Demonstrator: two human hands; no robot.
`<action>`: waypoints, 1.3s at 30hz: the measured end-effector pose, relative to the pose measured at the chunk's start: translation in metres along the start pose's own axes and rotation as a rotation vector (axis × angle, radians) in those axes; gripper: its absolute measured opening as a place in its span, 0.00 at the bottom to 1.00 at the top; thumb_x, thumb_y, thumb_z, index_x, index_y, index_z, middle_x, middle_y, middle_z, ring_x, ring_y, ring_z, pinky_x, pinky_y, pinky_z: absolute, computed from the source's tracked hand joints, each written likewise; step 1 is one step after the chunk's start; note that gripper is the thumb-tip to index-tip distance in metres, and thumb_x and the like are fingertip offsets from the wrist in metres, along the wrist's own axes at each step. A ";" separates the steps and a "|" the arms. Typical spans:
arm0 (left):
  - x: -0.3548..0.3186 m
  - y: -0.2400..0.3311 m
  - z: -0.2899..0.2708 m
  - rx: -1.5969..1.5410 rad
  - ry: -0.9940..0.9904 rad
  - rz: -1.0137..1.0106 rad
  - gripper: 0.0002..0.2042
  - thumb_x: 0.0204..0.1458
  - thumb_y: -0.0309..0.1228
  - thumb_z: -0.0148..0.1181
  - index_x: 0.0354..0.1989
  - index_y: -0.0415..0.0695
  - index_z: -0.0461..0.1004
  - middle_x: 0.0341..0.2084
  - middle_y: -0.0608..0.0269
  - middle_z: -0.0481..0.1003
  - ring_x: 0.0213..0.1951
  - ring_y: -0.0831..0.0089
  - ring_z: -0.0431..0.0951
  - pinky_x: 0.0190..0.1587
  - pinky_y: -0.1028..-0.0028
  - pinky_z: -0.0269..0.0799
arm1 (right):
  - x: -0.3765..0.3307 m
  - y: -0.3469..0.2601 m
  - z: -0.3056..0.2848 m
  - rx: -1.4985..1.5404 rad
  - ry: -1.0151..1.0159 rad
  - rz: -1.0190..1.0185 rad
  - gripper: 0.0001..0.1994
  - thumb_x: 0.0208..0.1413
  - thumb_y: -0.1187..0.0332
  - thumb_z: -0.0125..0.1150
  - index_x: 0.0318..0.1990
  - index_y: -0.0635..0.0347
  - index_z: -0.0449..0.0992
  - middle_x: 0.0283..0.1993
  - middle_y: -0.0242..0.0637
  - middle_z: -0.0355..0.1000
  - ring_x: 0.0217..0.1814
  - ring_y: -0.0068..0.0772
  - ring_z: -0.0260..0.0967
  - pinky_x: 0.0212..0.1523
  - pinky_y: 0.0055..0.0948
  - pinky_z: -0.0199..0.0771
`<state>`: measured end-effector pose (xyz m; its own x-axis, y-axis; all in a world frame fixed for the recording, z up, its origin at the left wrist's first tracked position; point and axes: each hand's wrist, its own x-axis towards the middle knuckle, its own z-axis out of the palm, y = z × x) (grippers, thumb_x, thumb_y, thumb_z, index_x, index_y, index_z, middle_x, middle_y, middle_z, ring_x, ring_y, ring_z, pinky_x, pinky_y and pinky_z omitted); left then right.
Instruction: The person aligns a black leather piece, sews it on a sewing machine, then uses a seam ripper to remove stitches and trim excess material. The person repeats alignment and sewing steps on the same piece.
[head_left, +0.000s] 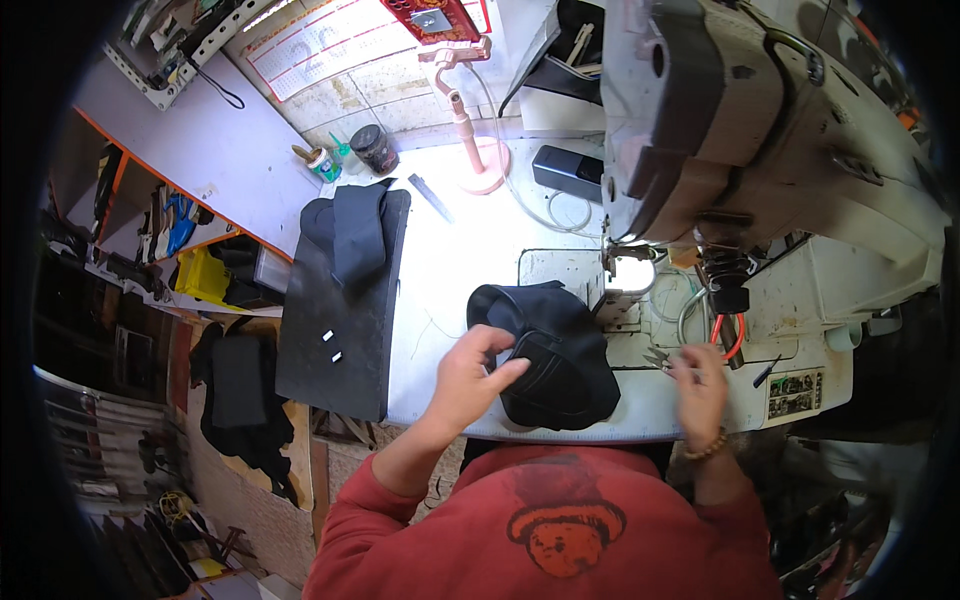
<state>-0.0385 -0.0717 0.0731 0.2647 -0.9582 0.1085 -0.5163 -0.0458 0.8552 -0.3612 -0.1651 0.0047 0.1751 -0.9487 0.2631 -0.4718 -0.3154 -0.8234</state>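
Note:
A black, soft piece that looks like a sewn leather pouch or bag part (565, 385) lies at the table's front edge, below the sewing machine's needle area. Stitch lines and a raised panel show on its upper face. My left hand (465, 380) rests at its left edge, thumb and forefinger spread apart over it; the other fingers are mostly hidden. To the right of the piece, my right hand (700, 390) is closed on small metal thread snips (657, 358), whose blades point left toward the black piece.
The sewing machine (740, 130) looms at the right. Left of my hands lies a black board (340, 340) with folded black material (358, 235) and two small white pieces. Behind stand a pink lamp stand (482, 170), a black box (568, 173) and a dark jar (374, 150). A red ring (741, 335) is near my right hand.

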 end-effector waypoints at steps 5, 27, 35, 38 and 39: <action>-0.011 -0.002 0.018 0.060 -0.021 0.136 0.11 0.45 0.27 0.68 0.36 0.40 0.74 0.31 0.54 0.74 0.34 0.55 0.76 0.34 0.67 0.72 | 0.017 -0.061 0.071 0.337 -0.325 0.141 0.13 0.55 0.67 0.64 0.44 0.66 0.74 0.42 0.42 0.74 0.43 0.33 0.72 0.46 0.28 0.72; -0.062 -0.013 -0.005 -0.044 -0.085 0.142 0.08 0.46 0.20 0.66 0.35 0.42 0.80 0.33 0.58 0.80 0.35 0.61 0.80 0.39 0.68 0.73 | 0.028 -0.148 0.042 0.190 -0.487 -0.746 0.08 0.39 0.77 0.63 0.30 0.56 0.76 0.37 0.32 0.75 0.30 0.32 0.71 0.28 0.29 0.70; -0.053 -0.026 0.031 0.019 0.298 0.308 0.08 0.46 0.21 0.65 0.36 0.42 0.80 0.35 0.53 0.79 0.36 0.57 0.80 0.40 0.65 0.75 | 0.023 -0.149 0.033 0.196 -0.492 -0.847 0.09 0.39 0.72 0.64 0.32 0.53 0.78 0.38 0.31 0.74 0.34 0.31 0.72 0.31 0.28 0.71; -0.048 -0.034 0.039 0.066 0.286 0.364 0.08 0.46 0.22 0.64 0.36 0.42 0.80 0.35 0.53 0.79 0.36 0.57 0.80 0.40 0.65 0.75 | 0.025 -0.147 0.023 0.246 -0.598 -0.829 0.09 0.39 0.72 0.65 0.32 0.55 0.79 0.42 0.34 0.75 0.35 0.32 0.73 0.32 0.28 0.71; -0.047 -0.036 0.041 0.071 0.283 0.377 0.08 0.46 0.22 0.64 0.36 0.42 0.80 0.35 0.53 0.79 0.36 0.57 0.80 0.40 0.65 0.75 | 0.026 -0.146 0.019 0.264 -0.646 -0.796 0.09 0.40 0.72 0.65 0.32 0.56 0.78 0.44 0.35 0.75 0.35 0.33 0.73 0.32 0.29 0.72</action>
<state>-0.0654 -0.0366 0.0166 0.2547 -0.7977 0.5466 -0.6707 0.2615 0.6941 -0.2711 -0.1433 0.1226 0.8141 -0.2556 0.5215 0.1701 -0.7536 -0.6349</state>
